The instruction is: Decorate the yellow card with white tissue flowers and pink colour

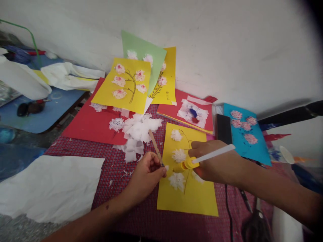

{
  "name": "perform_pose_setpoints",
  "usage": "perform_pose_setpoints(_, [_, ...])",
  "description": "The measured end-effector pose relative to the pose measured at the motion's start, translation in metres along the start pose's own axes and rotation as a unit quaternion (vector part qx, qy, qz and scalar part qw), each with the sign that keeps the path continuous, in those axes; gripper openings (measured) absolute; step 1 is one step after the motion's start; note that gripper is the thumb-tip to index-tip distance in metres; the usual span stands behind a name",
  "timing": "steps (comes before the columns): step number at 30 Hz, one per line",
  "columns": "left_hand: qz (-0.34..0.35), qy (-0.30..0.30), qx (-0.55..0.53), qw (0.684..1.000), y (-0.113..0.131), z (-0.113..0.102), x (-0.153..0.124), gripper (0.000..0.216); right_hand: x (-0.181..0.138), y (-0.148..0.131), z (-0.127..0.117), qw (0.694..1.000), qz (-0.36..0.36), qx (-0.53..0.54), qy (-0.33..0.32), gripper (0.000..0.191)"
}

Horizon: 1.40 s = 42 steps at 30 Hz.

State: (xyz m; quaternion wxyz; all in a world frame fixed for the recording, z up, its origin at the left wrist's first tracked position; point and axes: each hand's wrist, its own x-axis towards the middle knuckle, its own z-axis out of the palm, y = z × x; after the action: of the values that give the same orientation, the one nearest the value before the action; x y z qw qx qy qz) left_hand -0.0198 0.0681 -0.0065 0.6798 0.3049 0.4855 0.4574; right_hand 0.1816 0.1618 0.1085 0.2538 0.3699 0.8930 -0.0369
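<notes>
A yellow sheet (194, 195) with a drawn branch and white tissue flowers (177, 180) lies on the red checked cloth in front of me. My left hand (147, 174) is closed in a pinch on a thin wooden stick (154, 144), its tip at the sheet's left edge. My right hand (214, 164) is wrapped round a glue gun with a yellow nozzle (188, 163) and a white glue stick (217, 153), the nozzle pointing left towards the wooden stick's tip, above the flowers.
A heap of torn white tissue (138, 132) lies behind my left hand. Finished flower sheets lean on the wall: yellow (123, 85), green (141, 47), red (93, 124), blue (246, 134). White paper (47, 188) lies at left. A black cord (228, 208) and scissors (254, 222) lie at right.
</notes>
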Motion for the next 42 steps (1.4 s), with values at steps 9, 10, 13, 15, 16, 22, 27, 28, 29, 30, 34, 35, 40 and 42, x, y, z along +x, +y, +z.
perform_pose_setpoints(9, [0.003,-0.004,0.001,1.0,0.0,0.0,0.0,0.027,0.003,0.003,0.009,0.999,0.016,0.048,-0.011,0.01])
perform_pose_setpoints(10, [0.004,-0.003,0.003,1.0,0.0,0.0,0.0,0.027,0.004,0.002,0.009,0.999,0.018,0.045,-0.015,0.011])
perform_pose_setpoints(13, [0.002,0.0,0.008,1.0,0.001,0.0,-0.001,0.028,0.006,-0.001,0.007,0.999,0.013,0.045,-0.023,0.013])
perform_pose_setpoints(15, [0.0,-0.002,0.009,1.0,0.001,0.0,-0.001,0.028,0.007,-0.003,0.007,0.998,0.003,0.046,-0.029,0.013])
perform_pose_setpoints(16, [-0.001,-0.002,0.009,1.0,0.001,0.0,0.0,0.028,0.008,-0.003,0.008,0.999,-0.001,0.045,-0.03,0.013])
perform_pose_setpoints(22, [0.001,0.0,0.01,1.0,0.001,0.0,0.0,0.027,0.01,-0.005,0.008,0.998,-0.001,0.039,-0.043,0.015])
perform_pose_setpoints(27, [0.0,-0.001,0.007,1.0,0.0,0.0,0.0,0.029,0.012,-0.004,0.008,0.997,0.014,0.047,-0.053,0.017])
perform_pose_setpoints(28, [0.0,-0.001,0.007,1.0,0.0,0.0,0.0,0.029,0.013,-0.003,0.008,0.997,0.017,0.047,-0.054,0.017])
perform_pose_setpoints(29, [0.001,-0.002,0.008,1.0,0.0,0.0,0.001,0.029,0.014,-0.003,0.008,0.997,0.021,0.045,-0.057,0.017])
perform_pose_setpoints(30, [0.001,-0.002,0.01,1.0,-0.001,0.0,0.001,0.029,0.014,-0.003,0.008,0.997,0.024,0.042,-0.058,0.016])
perform_pose_setpoints(34, [-0.001,-0.002,0.01,1.0,-0.001,-0.001,0.0,0.029,0.015,-0.005,0.006,0.998,0.018,0.027,-0.056,0.014])
perform_pose_setpoints(35, [-0.001,-0.003,0.009,1.0,-0.001,-0.001,0.0,0.029,0.015,-0.006,0.006,0.998,0.01,0.022,-0.051,0.013])
perform_pose_setpoints(40, [-0.002,-0.001,0.015,1.0,0.0,0.0,0.0,0.028,0.01,-0.008,0.007,0.999,-0.036,0.002,-0.015,0.01])
perform_pose_setpoints(42, [-0.004,0.0,0.018,1.0,0.0,0.0,0.0,0.029,0.008,-0.009,0.006,0.999,-0.052,-0.002,-0.008,0.007])
